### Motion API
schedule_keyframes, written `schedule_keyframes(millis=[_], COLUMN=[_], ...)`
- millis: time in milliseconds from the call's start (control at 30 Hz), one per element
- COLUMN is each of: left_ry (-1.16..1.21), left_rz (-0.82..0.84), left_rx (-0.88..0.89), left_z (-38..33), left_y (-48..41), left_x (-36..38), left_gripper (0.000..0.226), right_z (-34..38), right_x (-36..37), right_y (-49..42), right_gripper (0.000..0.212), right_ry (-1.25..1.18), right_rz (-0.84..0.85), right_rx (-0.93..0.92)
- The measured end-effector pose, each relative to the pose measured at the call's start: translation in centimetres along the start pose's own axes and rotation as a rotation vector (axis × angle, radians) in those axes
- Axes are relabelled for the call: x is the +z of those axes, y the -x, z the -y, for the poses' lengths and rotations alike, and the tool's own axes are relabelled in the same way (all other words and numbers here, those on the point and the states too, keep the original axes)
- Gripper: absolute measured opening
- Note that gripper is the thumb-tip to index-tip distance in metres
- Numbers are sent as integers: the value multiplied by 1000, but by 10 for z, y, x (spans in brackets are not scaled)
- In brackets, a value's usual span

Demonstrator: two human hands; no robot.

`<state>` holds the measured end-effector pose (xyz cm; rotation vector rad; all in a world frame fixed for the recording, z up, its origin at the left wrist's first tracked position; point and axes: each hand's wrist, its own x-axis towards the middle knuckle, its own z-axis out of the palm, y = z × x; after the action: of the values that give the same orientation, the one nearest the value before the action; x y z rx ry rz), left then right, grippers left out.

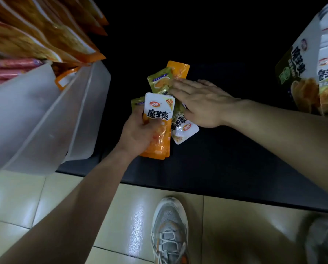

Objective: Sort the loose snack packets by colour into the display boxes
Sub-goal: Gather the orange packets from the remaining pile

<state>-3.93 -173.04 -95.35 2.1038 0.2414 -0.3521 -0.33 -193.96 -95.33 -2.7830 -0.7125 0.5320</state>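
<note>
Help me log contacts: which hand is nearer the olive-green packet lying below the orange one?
Right. The right hand lies flat with its fingers touching the olive-green packet; the left hand sits nearer the camera, gripping a stack of orange packets.

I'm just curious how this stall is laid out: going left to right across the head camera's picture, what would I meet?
Translucent plastic bin → left hand gripping orange packets → right hand flat over the loose packets → green display box.
</note>
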Motion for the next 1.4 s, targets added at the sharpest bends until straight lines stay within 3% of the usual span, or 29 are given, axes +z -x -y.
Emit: schedule_keyframes(millis=[100, 267, 433, 567, 767, 867, 1033, 1067, 1200, 1300, 1367, 1400], left_ry=[106, 184, 154, 203, 264, 232, 189, 180, 182, 206, 227, 240], left_rz=[-100, -214, -204, -228, -177, -125, -58, -49, -29, -13, 9, 22], left_rx=[-24, -18, -8, -24, -8, -4, -57, -80, -116, -114, -106, -99], left_z=[-1, -8, -6, -8, -27, -34, -37, -37, -34, -36, -38, -39], left_y=[0, -8, -4, -1, 9, 15, 18, 17, 19, 23, 27, 29], left_x=[-7, -15, -12, -17, 0, 13, 31, 34, 45, 54, 61, 64], left_gripper=[26, 22, 23, 23, 23, 24, 21, 24, 21, 18, 24, 29], right_z=[-4, 1, -4, 5, -11, -18, -22, -23, -25, -23, -17, -12], right_x=[6, 2, 5, 8, 21, 21, 11, 9, 13, 14, 17, 20], right_y=[-1, 3, -12, 11, 55, 60, 61, 63, 82, 105, 118, 123], right_gripper=[64, 41, 70, 71, 59, 61, 89, 83, 24, 17, 9, 15], right_ry=[16, -124, 83, 127, 199, 55, -259, -285, -517, -943, -1261, -1388], right_rz=[31, -144, 49, -157, -212, -227, -201, -182, -207, -358, -372, -340], right_rx=[-8, -87, 57, 113, 215, 279, 463, 480, 534, 631, 581, 536])
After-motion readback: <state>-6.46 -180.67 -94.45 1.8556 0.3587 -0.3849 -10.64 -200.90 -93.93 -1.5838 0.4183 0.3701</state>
